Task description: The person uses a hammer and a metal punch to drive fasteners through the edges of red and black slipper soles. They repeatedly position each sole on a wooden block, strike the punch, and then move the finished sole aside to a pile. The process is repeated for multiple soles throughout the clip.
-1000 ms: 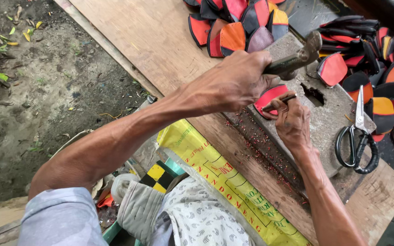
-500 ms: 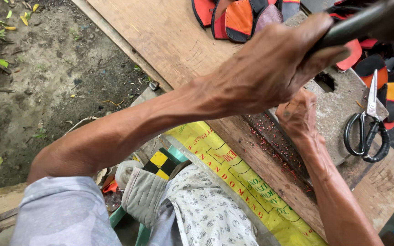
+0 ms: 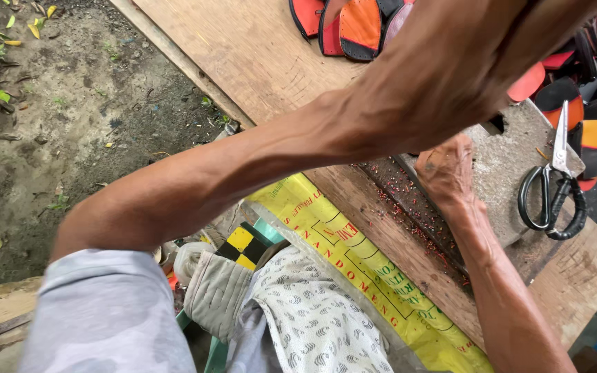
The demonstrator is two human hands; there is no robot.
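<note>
With the left hand [image 3: 492,48] raised, its grip out of view, keep the right hand [image 3: 447,169], contents hidden, pressed flat on the grey block [image 3: 502,162] beside the scissors [image 3: 554,190].

Outdoor workshop: plank bench [image 3: 257,55], scissors [image 3: 554,190]

- Left sleeve [image 3: 105,311]: short, pale grey-blue; forearms bare beneath
- Trousers [image 3: 312,324]: light cloth, small dark repeating print
- Hands: bare; no gloves, rings or watch visible
</note>
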